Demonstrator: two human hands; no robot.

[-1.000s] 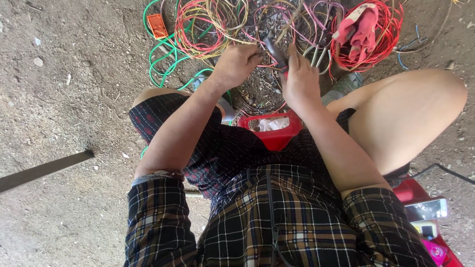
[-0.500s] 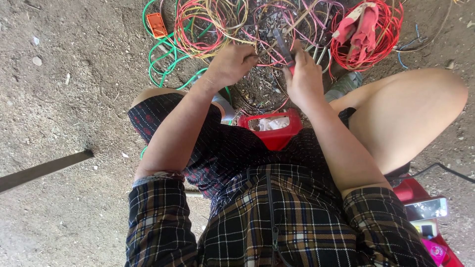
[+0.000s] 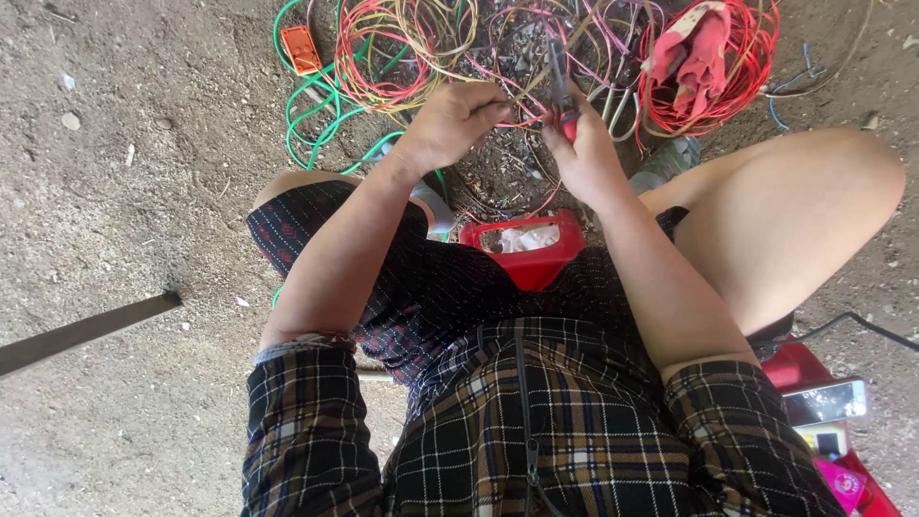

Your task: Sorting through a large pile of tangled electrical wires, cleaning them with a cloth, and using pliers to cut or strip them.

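Green wire coil (image 3: 316, 115) with orange block (image 3: 302, 48): lying untouched on the dirt. Left hand (image 3: 450, 123): pinching a thin wire (image 3: 522, 96) from the tangled pile (image 3: 498, 57), most apparently still unworked. Right hand (image 3: 584, 153): gripping red-handled pliers (image 3: 565, 105) at that wire. Red tub (image 3: 525, 247): sitting between the knees. Red coil (image 3: 708, 77): crowding the pile's right.

Bare, gritty dirt ground (image 3: 144, 191) carries everything here. On it lie a loose green wire coil (image 3: 311, 110) with a small orange block (image 3: 302, 50) beside it, a tangle of yellow and pink wires (image 3: 450, 38), and a red wire coil (image 3: 713, 86) with a red glove (image 3: 694, 48) on top. A dark flat bar (image 3: 81, 332) lies at the left, and a red container (image 3: 525, 247) sits near the seated person's legs.
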